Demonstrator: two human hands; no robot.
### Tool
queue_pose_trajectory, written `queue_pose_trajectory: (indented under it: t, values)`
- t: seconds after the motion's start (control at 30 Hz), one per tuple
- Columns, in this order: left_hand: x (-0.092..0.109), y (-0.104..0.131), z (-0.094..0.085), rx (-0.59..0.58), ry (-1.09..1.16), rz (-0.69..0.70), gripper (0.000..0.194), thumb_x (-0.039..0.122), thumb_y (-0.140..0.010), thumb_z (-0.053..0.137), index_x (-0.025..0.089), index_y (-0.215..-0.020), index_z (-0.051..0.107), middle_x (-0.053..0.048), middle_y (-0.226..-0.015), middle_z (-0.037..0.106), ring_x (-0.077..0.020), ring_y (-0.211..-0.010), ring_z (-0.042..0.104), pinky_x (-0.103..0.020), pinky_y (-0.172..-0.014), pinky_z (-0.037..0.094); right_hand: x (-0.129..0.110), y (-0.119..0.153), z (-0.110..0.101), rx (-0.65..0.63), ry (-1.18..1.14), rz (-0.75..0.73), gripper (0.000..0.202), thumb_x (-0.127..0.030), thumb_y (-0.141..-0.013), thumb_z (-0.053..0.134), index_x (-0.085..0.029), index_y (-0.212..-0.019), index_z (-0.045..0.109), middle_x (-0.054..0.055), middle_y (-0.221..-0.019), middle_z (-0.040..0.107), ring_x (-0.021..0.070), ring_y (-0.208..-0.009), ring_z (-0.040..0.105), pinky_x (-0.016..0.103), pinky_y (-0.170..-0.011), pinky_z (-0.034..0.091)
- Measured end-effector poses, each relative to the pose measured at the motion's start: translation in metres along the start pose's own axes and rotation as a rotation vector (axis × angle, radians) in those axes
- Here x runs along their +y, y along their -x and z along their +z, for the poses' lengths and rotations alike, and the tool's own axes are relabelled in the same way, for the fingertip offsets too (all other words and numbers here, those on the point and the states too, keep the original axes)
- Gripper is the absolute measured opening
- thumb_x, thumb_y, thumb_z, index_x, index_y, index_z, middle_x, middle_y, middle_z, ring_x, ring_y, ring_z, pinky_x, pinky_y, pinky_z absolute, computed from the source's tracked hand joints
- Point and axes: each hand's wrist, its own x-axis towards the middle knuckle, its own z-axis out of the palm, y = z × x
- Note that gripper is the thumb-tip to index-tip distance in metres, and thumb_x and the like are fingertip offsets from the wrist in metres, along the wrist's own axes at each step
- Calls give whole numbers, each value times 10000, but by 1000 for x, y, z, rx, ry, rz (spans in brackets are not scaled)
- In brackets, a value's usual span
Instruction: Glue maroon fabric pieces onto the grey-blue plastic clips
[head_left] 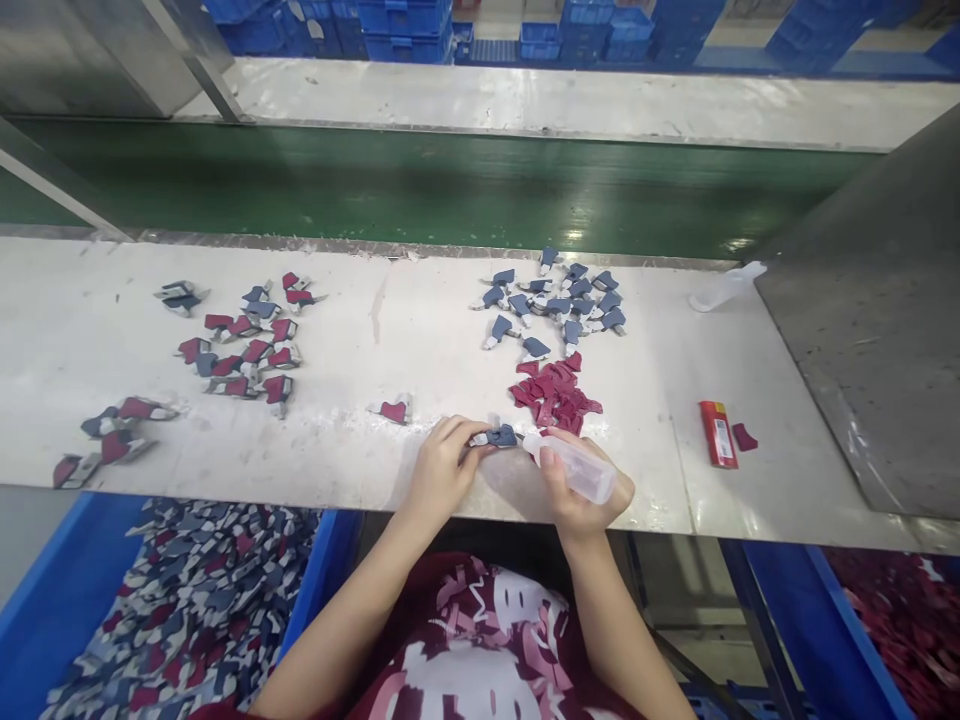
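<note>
My left hand [442,462] pinches a small blue-and-grey moulded part [501,436] just above the front of the white worktop. My right hand [585,490] is wrapped round a translucent squeeze bottle [583,468], its nozzle tip at the right end of that part. A pile of dark red flat pieces [553,392] lies just beyond the right hand. Further back is a cluster of blue-and-grey parts [559,305]. Left of my left hand lies a single part with a red piece on it [394,410].
Groups of red-and-grey parts [247,350] lie on the left. To the right are a red box [718,435], another translucent bottle [724,288] and a metal housing [877,320]. A green belt [450,190] runs behind. Blue bins [75,560] with parts stand below the front edge.
</note>
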Motion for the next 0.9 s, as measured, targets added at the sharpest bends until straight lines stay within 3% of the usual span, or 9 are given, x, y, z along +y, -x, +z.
queue_pose_trajectory:
  t: [0.57,0.9]
  values:
    - [2,0,0,-13,-3,-12,154,150,-898,621,227,-1017,681,-46,-943,692,-226,-900,623,-349,-766,511,0,-2,6,-1,86,22,150,-250,-844,712,-177,-974,730,75,-870,774,206,-720,743,312,-652,606]
    - [0,1,1,-7,-19,-6,133,167,-893,654,218,-1013,678,-40,-939,700,-221,-908,624,-336,-774,496,0,3,3,48,-11,117,95,-194,-832,718,-169,-923,732,80,-859,754,205,-739,722,338,-672,585]
